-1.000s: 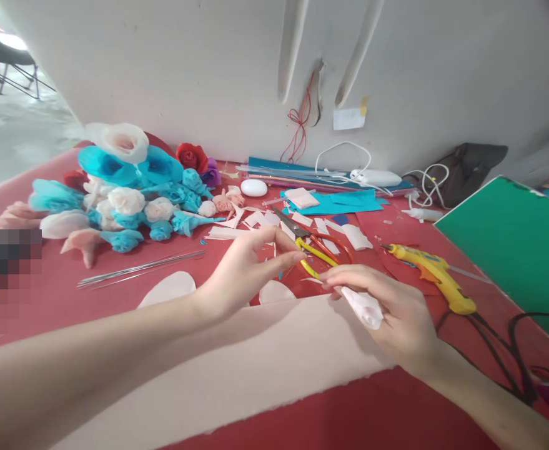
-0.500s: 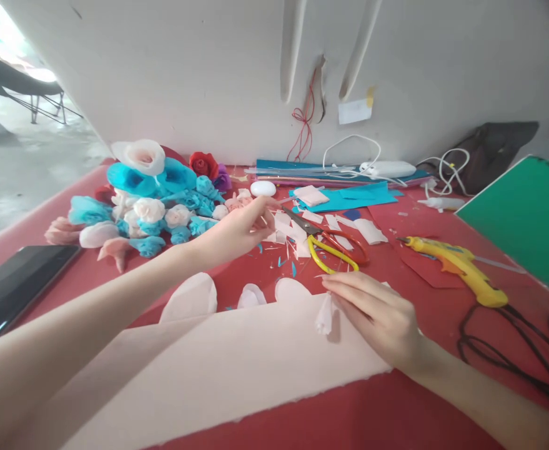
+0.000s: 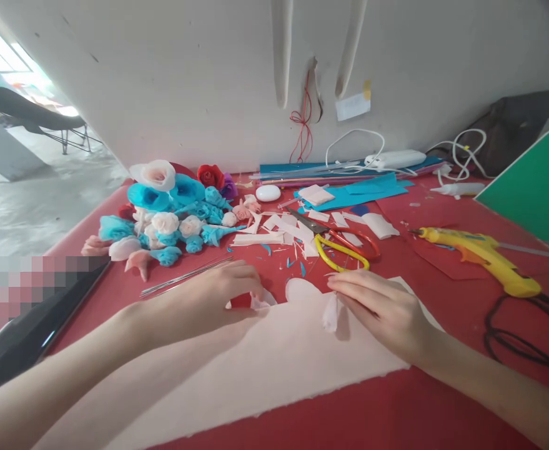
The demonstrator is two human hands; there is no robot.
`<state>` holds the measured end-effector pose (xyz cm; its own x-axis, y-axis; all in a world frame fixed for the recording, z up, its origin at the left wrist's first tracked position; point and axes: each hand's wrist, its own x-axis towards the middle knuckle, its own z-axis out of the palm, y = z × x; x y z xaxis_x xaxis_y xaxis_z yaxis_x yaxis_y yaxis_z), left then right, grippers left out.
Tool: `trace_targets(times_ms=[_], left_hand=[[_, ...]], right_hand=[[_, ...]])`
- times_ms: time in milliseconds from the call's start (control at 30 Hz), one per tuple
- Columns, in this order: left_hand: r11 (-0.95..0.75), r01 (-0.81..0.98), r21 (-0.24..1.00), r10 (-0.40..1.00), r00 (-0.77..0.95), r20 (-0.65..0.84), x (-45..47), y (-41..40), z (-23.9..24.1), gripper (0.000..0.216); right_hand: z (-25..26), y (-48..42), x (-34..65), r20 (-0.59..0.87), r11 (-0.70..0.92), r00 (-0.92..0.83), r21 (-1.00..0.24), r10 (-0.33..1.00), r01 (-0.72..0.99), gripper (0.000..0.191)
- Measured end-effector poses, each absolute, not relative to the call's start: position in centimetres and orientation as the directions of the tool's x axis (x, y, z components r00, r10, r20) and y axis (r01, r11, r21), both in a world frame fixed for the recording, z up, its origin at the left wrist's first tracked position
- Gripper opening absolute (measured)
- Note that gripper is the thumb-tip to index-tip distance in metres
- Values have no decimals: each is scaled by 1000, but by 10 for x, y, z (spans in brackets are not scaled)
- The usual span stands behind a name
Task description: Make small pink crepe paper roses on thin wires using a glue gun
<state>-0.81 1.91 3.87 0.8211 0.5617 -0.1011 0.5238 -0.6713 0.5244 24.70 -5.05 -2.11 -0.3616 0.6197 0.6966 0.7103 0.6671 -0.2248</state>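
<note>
My left hand (image 3: 211,297) rests near the far edge of a large pale pink paper sheet (image 3: 265,369), its fingers closed on a small pink petal piece (image 3: 261,302). My right hand (image 3: 386,309) lies on the sheet's right part and pinches a small rolled pink paper bud (image 3: 330,312). Another cut pink petal (image 3: 300,289) lies between the hands at the sheet's edge. Yellow and red handled scissors (image 3: 340,245) lie just beyond my right hand.
A heap of blue, white and pink paper flowers (image 3: 171,209) sits at the back left, thin wires (image 3: 185,276) beside it. A yellow glue gun (image 3: 484,259) with black cord lies right. A dark phone (image 3: 30,331) is at the left. Paper scraps, blue sheets (image 3: 353,194) and a green board (image 3: 536,187) lie behind.
My left hand came back from the scrap pile toward me and now holds a pink petal at the sheet's edge. My right hand stayed on the sheet with the bud.
</note>
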Motion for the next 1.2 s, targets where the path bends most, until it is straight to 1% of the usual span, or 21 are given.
trace_targets(times_ms=[33, 133, 300, 400, 533, 633, 700, 800, 900, 1033, 1200], left_hand=[[-666, 532, 523, 552, 823, -135, -7, 19, 39, 11], [-641, 555, 531, 582, 802, -135, -5, 18, 38, 9], [-621, 561, 547, 595, 792, -137, -7, 18, 36, 20], [-629, 545, 554, 577, 805, -137, -8, 19, 36, 14], [-621, 547, 562, 590, 798, -124, -7, 17, 38, 9], [-601, 588, 542, 623, 769, -143, -5, 17, 39, 18], [-606, 596, 527, 618, 770, -160, -6, 18, 38, 21], [-629, 571, 528, 584, 795, -163, -8, 21, 35, 16], [-627, 564, 538, 580, 798, -160, -10, 22, 32, 10], [-600, 599, 530, 615, 769, -174, -10, 21, 29, 15], [-553, 628, 547, 620, 749, -234, -5, 19, 30, 10]], right_hand=[[-22, -51, 247, 696, 669, -364, -224, 619, 709, 22], [-23, -52, 248, 691, 672, -372, -223, 620, 706, 23], [-24, -51, 249, 682, 668, -376, -222, 627, 710, 25], [-24, -51, 249, 677, 663, -376, -222, 632, 715, 26], [-24, -52, 250, 667, 656, -377, -226, 643, 720, 25], [-24, -53, 251, 666, 655, -377, -226, 644, 721, 24], [-25, -53, 251, 663, 654, -379, -224, 646, 723, 24], [-26, -53, 251, 658, 652, -383, -222, 649, 725, 23], [-27, -53, 251, 659, 652, -383, -220, 648, 725, 22], [-28, -52, 251, 657, 651, -384, -220, 649, 726, 23], [-29, -54, 254, 668, 663, -381, -227, 639, 713, 26]])
